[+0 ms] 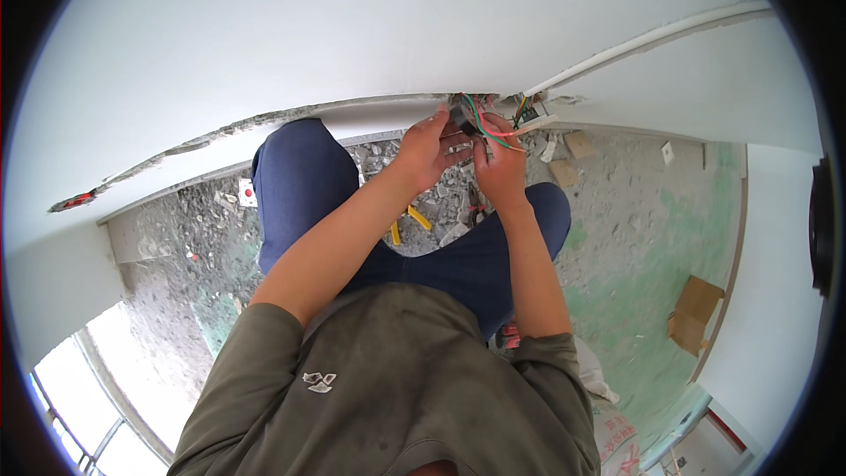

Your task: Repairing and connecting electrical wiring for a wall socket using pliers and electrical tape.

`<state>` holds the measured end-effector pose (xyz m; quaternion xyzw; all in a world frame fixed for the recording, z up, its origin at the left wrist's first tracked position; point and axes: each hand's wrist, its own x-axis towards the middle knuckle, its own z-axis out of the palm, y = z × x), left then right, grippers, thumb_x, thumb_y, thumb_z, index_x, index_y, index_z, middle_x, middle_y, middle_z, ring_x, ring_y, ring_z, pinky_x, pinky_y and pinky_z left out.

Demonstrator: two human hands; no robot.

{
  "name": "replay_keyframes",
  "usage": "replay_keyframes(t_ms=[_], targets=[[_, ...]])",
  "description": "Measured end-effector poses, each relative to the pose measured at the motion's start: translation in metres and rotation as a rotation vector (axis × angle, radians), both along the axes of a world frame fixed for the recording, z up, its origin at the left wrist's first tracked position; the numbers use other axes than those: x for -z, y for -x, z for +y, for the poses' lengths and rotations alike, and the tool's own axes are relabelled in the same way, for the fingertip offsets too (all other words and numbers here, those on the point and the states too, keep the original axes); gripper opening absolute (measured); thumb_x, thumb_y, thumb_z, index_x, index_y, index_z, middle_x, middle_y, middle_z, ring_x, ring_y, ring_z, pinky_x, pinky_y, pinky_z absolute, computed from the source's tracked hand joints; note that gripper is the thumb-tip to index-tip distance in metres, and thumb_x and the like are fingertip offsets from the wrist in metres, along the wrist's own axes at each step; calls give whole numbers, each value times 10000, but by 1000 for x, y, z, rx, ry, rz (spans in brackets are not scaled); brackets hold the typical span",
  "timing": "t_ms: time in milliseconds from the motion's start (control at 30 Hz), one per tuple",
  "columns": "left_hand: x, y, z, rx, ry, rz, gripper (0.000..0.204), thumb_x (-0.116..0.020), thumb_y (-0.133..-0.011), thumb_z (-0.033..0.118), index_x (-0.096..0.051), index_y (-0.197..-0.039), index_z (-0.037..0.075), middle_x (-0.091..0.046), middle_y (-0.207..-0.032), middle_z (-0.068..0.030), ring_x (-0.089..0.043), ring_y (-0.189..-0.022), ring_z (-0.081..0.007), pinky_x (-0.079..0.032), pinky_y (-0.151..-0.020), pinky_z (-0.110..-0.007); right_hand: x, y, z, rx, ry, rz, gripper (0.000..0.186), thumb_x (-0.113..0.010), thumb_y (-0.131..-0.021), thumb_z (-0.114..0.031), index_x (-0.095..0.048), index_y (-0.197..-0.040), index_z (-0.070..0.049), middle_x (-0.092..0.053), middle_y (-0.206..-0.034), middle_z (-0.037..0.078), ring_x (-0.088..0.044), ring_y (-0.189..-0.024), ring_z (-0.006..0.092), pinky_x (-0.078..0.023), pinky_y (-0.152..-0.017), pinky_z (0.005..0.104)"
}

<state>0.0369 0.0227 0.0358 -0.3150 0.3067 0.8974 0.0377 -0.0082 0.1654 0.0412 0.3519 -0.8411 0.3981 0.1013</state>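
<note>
A: Nearest to us is our own olive shirt, and beyond it our blue trousers, as we squat facing the white wall.

B: And the work itself?

A: It is the bundle of coloured wires, green, red and yellow, coming out of the broken opening low in the wall, far from us, where the chased channel ends. Our left hand holds a small dark part just at the wires. Our right hand is touching the wires from the right side.

B: How do the fingers stand?

A: The left fingers are closed around the dark part. The right fingers are together, pinching the wires, as far as we can see.

B: Which step is this, in our judgement?

A: We think we are joining or sorting the wires at the opening. The next move probably needs a firm pinch and small, exact finger work, because the wires are thin and crowded.

B: And around us?

A: Rubble on the floor, a yellow-handled tool near our knees, and cardboard at the right.
</note>
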Motion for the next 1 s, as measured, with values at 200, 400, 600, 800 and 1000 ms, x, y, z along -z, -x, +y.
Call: replay_keyframes(t_ms=[200,400,600,800,1000], targets=[[9,5,-1,260,-349,110,332,-560,-926,285,-548,-1178,69,-580,-1051,-56,-537,-1003,-192,-448,-923,-420,-1,2,5,36,36,-110,279,-628,-788,-31,-608,-1066,-27,-603,-1102,152,-597,-992,341,-491,-833,404],[23,13,-4,174,-535,114,294,-550,-941,313,-586,-1099,68,-584,-1021,-63,-546,-950,-197,-464,-864,-387,-17,4,1,49,-129,-58,277,-651,-812,-129,-604,-1067,-34,-613,-1045,172,-611,-946,358,-505,-785,416],[27,23,-1,98,-370,-69,158,-583,-936,197,-586,-981,46,-586,-874,-44,-548,-781,-149,-482,-664,-285,1,2,6,251,-204,-46,240,-655,-833,-167,-619,-1029,-31,-645,-877,158,-634,-772,345,-496,-669,417],[25,28,-6,236,137,-67,150,-608,-916,188,-629,-895,41,-578,-742,-31,-535,-647,-140,-460,-581,-282,-7,-4,11,217,-306,-62,237,-657,-818,-210,-628,-989,-48,-642,-880,168,-629,-784,361,-507,-657,439],[19,20,14,243,1165,-10,221,-621,-881,190,-682,-934,-16,-645,-760,-121,-610,-679,-218,-474,-607,-354,22,-13,11,319,-164,-363,203,-648,-820,-204,-629,-906,-21,-630,-771,183,-620,-656,348,-506,-616,414]])
